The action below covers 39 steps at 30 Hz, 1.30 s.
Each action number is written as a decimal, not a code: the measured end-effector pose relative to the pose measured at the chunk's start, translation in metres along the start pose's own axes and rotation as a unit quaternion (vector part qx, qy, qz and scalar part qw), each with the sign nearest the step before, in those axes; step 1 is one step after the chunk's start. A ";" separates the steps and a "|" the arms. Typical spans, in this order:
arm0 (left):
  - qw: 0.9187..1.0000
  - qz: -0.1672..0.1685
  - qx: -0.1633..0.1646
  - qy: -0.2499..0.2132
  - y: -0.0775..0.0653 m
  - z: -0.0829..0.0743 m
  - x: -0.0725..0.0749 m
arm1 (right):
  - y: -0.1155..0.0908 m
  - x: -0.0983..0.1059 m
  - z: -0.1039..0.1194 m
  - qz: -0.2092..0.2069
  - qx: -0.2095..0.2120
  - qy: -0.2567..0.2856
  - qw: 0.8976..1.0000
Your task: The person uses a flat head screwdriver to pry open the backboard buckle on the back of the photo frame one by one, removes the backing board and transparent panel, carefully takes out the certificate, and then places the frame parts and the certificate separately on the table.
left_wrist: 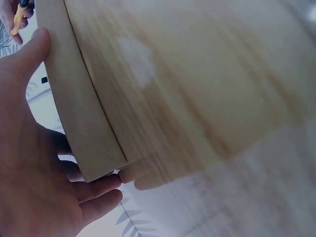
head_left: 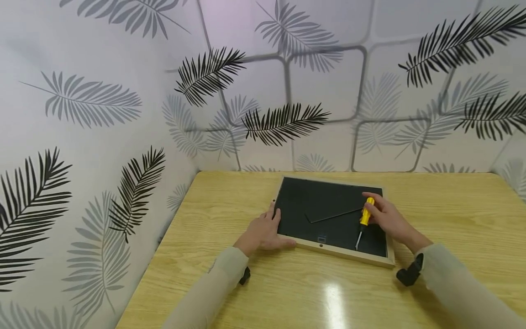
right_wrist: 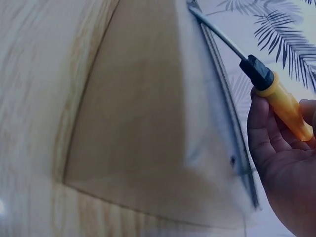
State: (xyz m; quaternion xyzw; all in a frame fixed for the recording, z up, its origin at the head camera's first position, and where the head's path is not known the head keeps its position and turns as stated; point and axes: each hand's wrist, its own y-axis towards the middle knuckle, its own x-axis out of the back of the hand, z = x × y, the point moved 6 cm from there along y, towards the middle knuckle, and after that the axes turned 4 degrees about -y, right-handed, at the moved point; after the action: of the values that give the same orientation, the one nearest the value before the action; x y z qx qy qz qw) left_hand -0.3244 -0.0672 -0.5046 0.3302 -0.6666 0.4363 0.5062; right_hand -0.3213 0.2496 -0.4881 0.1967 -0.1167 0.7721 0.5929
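Observation:
A wooden picture frame (head_left: 349, 253) lies on the table with its black backing panel (head_left: 324, 194) facing up. Its near left corner sits in the spread of my left hand (head_left: 265, 232), thumb along the front edge and fingers against the left side. My right hand (head_left: 388, 220) holds a screwdriver (head_left: 367, 212) by its yellow handle, the metal shaft slanting down with its tip at the panel's front edge. In the right wrist view, thumb and fingers pinch that yellow handle (right_wrist: 286, 111). A small metal fitting (head_left: 322, 239) lies near the front edge.
The frame rests on a light wood-grain table (head_left: 230, 196), which shines near the front. Behind and to the left stand walls (head_left: 320, 87) with a leaf pattern. A thin bent dark line (head_left: 334, 215) crosses the panel; whether rod or seam, I cannot tell.

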 end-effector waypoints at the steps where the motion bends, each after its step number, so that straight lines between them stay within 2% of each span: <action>1: 1.000 0.000 0.001 0.002 0.000 0.000 0.000 | -0.001 0.000 0.004 -0.003 0.010 -0.004 1.000; 7: 1.000 0.002 0.003 0.003 -0.001 -0.002 0.001 | -0.013 -0.003 0.032 -0.020 0.077 -0.012 0.997; 11: 1.000 0.000 0.004 -0.002 -0.002 -0.001 0.001 | -0.031 -0.005 0.048 -0.055 0.134 -0.021 0.989; 13: 1.000 -0.002 0.004 -0.003 -0.002 0.000 0.002 | -0.042 -0.006 0.054 -0.075 0.165 -0.025 0.983; 17: 1.000 -0.006 0.002 -0.003 -0.003 0.001 0.002 | -0.061 -0.012 0.064 -0.103 0.242 -0.050 0.964; 20: 1.000 -0.007 -0.002 -0.005 -0.002 0.002 0.002 | -0.069 -0.015 0.073 -0.118 0.284 -0.065 0.949; 22: 1.000 -0.006 -0.005 -0.003 -0.002 0.001 0.001 | -0.070 -0.015 0.071 -0.120 0.284 -0.062 0.949; 27: 1.000 -0.001 -0.012 0.002 0.000 -0.002 0.000 | -0.063 -0.006 0.050 -0.113 0.194 -0.022 0.974; 29: 1.000 -0.001 -0.014 0.002 0.000 -0.003 0.000 | -0.061 -0.004 0.044 -0.110 0.161 -0.005 0.981; 33: 1.000 0.000 -0.013 0.008 0.000 -0.002 -0.001 | -0.061 -0.004 0.043 -0.108 0.158 0.003 0.982; 39: 1.000 -0.006 -0.011 0.019 0.000 0.001 -0.001 | -0.069 -0.010 0.054 -0.133 0.185 -0.021 0.973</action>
State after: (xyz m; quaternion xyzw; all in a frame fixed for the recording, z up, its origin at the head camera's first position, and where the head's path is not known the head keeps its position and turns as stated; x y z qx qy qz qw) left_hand -0.3243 -0.0676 -0.5061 0.3203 -0.6592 0.4322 0.5254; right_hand -0.2435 0.2369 -0.4476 0.3332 0.0427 0.6904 0.6407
